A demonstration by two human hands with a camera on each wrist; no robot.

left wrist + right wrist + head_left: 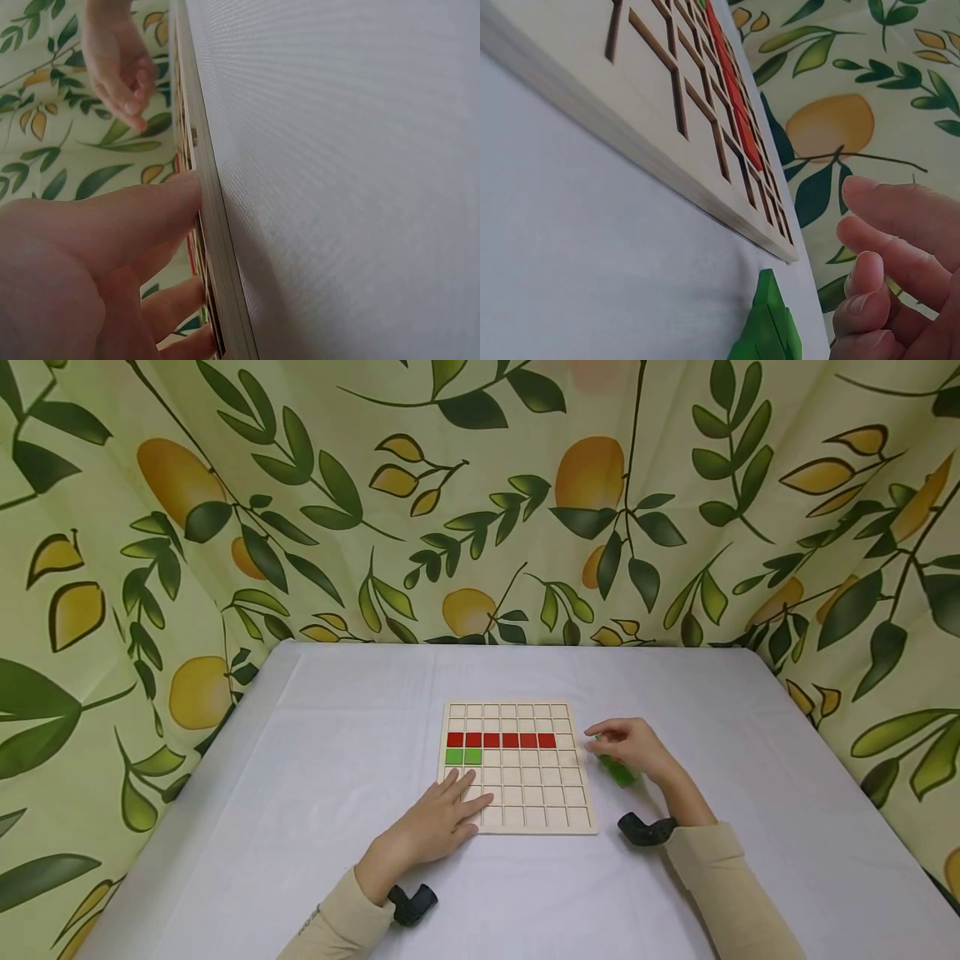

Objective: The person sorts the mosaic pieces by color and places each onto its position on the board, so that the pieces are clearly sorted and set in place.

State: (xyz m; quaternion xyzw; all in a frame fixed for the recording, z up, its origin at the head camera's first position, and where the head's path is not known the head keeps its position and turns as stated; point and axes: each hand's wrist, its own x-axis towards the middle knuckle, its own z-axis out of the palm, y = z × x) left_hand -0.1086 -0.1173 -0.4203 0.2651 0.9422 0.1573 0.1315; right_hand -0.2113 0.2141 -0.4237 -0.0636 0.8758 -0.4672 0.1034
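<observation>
A pale wooden grid board point(531, 796) lies flat on the table. One row holds several red tiles point(510, 741), and below its left end sit two green tiles point(463, 757). My left hand point(431, 822) rests on the board's lower left corner with fingers spread; in the left wrist view its thumb point(150, 214) touches the board's edge. Off the board's right side, my right hand point(630, 747) hovers by a small pile of green tiles point(618, 772). The right wrist view shows that hand's fingers point(892, 214) loosely bent, apart from the green pile point(769, 326); no tile shows in them.
A white cloth point(337, 710) covers the table. Behind and at the sides hangs a curtain point(480, 485) printed with leaves and fruit. Dark wrist devices point(647, 830) are worn at both cuffs.
</observation>
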